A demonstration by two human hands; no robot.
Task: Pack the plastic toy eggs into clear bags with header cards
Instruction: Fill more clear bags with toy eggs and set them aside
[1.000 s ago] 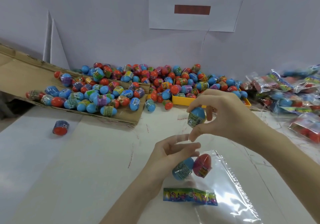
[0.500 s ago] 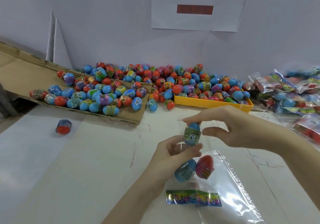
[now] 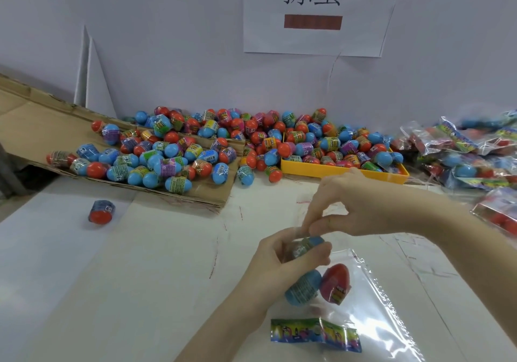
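A clear bag lies on the table in front of me with a colourful header card inside near its bottom. Two eggs are in it, one blue and one red. My left hand grips the bag's mouth. My right hand pinches a third, blue egg at the opening, pressed against my left fingers. The egg is partly hidden by fingers and motion blur.
A big heap of loose blue and red eggs covers a flattened cardboard sheet and a yellow tray at the back. One stray egg lies at the left. Packed bags pile up at the right.
My right hand has come down from above the table with the blue egg, bringing it to the bag's mouth held by my left hand. The two eggs in the bag stayed put.
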